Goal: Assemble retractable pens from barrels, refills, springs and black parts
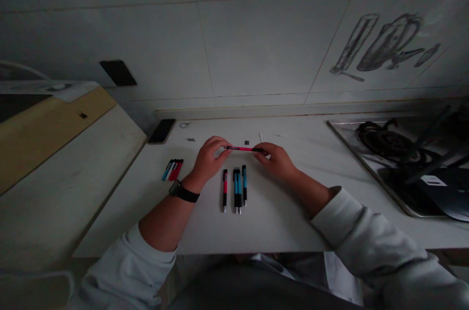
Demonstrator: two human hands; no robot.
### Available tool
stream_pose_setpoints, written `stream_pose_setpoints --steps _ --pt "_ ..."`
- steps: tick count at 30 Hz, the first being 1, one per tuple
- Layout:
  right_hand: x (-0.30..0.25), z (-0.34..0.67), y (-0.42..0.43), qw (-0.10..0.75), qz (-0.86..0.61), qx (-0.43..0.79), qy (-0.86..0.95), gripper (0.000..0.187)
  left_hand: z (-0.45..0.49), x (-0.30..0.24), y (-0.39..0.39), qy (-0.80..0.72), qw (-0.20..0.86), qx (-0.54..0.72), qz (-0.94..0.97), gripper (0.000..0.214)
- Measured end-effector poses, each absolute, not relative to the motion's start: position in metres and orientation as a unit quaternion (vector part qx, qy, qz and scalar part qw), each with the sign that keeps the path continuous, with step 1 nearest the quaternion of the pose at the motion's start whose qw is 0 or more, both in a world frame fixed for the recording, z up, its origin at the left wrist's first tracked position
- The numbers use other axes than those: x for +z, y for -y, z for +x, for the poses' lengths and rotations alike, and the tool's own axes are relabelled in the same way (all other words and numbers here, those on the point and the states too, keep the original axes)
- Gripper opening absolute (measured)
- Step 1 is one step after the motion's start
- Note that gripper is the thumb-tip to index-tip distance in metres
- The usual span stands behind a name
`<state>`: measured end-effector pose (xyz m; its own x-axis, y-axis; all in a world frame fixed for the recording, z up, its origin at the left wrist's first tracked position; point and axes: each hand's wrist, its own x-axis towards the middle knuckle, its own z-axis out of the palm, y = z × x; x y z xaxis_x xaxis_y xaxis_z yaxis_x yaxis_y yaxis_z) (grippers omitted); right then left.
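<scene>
A red and black pen is held level between my two hands, above the white counter. My left hand pinches its left end, and my right hand grips the black right end. Below them on the counter lies another red pen with a black grip. Beside it are several blue and black pens, side by side with their silver tips towards me. Loose blue and red pen barrels lie left of my left wrist.
Small springs, a small dark piece and thin white tubes lie farther back. A phone rests at the back left. A gas stove stands at the right. Tiled wall closes off the back.
</scene>
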<state>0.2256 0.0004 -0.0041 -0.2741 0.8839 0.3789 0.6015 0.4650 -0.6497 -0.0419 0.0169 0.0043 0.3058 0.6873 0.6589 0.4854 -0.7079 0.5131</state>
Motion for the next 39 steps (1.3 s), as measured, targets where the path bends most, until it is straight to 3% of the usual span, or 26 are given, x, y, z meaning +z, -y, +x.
stream_pose_setpoints --steps 17,35,39 --pt "-0.008 0.224 -0.003 0.374 -0.476 0.329 0.724 0.034 -0.046 -0.008 -0.022 -0.398 0.164 0.470 0.771 0.011" --pt "-0.014 0.222 -0.003 0.396 -0.490 0.306 0.714 0.033 -0.044 -0.008 -0.023 -0.431 0.229 0.477 0.731 0.012" --pt "-0.017 0.223 -0.004 0.400 -0.492 0.288 0.718 0.025 -0.045 -0.008 -0.023 -0.433 0.227 0.477 0.730 0.010"
